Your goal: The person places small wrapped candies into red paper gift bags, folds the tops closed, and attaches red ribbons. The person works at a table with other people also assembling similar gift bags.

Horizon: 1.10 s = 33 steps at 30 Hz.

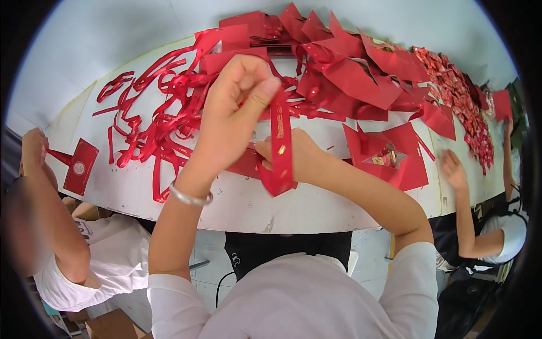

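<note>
My left hand (pixel 240 107) is raised over the middle of the table, its thumb and fingers closed on a red ribbon (pixel 280 141) with gold print. The ribbon hangs down in a loop in front of my right hand (pixel 299 155). That hand is lower, with its fingers curled and partly hidden behind the ribbon. Close beside its fingers a red card piece (pixel 245 164) lies partly covered; whether the right hand grips it or the ribbon I cannot tell. To the right, an opened red card box (pixel 387 158) shows small wrapped items in its middle.
Tangled red ribbons (pixel 175 107) spread over the white table (pixel 243 212) at left. Folded red boxes (pixel 355 73) pile up at the back, beside a heap of small red packets (pixel 457 96). A co-worker's hand (pixel 35 148) is near a red box (pixel 82 166); another co-worker's hand (pixel 453 169) is at right.
</note>
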### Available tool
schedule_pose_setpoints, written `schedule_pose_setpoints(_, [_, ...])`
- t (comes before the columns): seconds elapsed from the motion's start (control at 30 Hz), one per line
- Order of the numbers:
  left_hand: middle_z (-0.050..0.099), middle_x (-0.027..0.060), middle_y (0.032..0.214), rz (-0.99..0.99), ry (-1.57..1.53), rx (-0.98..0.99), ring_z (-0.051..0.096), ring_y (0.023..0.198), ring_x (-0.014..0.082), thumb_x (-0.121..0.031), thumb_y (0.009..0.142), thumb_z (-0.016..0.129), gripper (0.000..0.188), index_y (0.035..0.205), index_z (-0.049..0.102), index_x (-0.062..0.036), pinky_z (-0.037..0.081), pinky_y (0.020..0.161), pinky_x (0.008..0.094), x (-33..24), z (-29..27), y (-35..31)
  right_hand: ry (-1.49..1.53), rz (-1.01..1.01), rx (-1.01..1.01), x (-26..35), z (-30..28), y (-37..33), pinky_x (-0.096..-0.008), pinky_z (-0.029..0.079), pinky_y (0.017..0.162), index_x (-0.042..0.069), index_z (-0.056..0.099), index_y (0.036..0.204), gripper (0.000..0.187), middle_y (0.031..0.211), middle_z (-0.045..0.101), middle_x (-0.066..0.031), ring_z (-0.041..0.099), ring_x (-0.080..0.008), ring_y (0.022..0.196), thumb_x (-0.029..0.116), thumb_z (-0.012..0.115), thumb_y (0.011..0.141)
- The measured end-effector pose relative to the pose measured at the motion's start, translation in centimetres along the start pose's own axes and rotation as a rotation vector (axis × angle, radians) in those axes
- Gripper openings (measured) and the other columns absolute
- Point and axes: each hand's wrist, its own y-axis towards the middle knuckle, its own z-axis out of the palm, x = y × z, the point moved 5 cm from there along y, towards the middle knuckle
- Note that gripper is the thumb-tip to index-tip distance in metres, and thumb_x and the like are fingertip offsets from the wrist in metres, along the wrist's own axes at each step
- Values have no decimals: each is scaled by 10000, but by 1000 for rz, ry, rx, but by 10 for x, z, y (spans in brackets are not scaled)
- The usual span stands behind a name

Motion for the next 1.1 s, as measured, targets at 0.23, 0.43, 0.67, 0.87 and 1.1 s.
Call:
schedule_pose_setpoints(0.23, [557, 60, 930, -221, 5, -64, 520, 845, 97, -165, 934, 491, 198, 1069, 431, -34, 445, 719, 248, 56, -16, 6, 90, -29, -271, 1, -7, -4, -346, 438, 478, 63, 581, 667, 120, 562, 538, -87, 550, -262, 513, 157, 620, 730])
schedule_pose_setpoints(0.43, [615, 187, 1028, -272, 491, 224, 600, 893, 303, -350, 639, 786, 1012, 1418, 197, -85, 472, 817, 352, 61, -16, -75, 181, -154, -275, -8, 1, -7, -370, 451, 547, 57, 565, 689, 115, 709, 571, -92, 575, -269, 659, 157, 562, 745])
schedule_pose_setpoints(0.67, [599, 58, 670, -179, 921, 55, 537, 657, 250, -333, 602, 791, 664, 1149, 555, -38, 421, 627, 339, 65, -5, -81, 1207, 466, 138, -17, -41, 13, -232, 319, 445, -2, 593, 794, 231, 669, 473, 4, 359, -74, 504, 203, 495, 834])
schedule_pose_setpoints(0.87, [554, 86, 665, 13, 948, 140, 510, 636, 286, -250, 753, 684, 274, 849, 573, -19, 396, 681, 383, 60, 2, -81, 1148, 510, 557, -17, -69, 20, -215, 202, 379, 23, 596, 718, 271, 751, 612, -19, 226, -67, 410, 250, 552, 860])
schedule_pose_setpoints(1.1, [560, 94, 673, 39, 871, 169, 536, 641, 264, -172, 795, 628, 155, 746, 584, -31, 400, 900, 434, 50, 5, -80, 1271, 454, 373, -30, -101, 26, -183, 174, 327, 18, 574, 715, 300, 743, 623, -81, 241, -33, 367, 280, 582, 861])
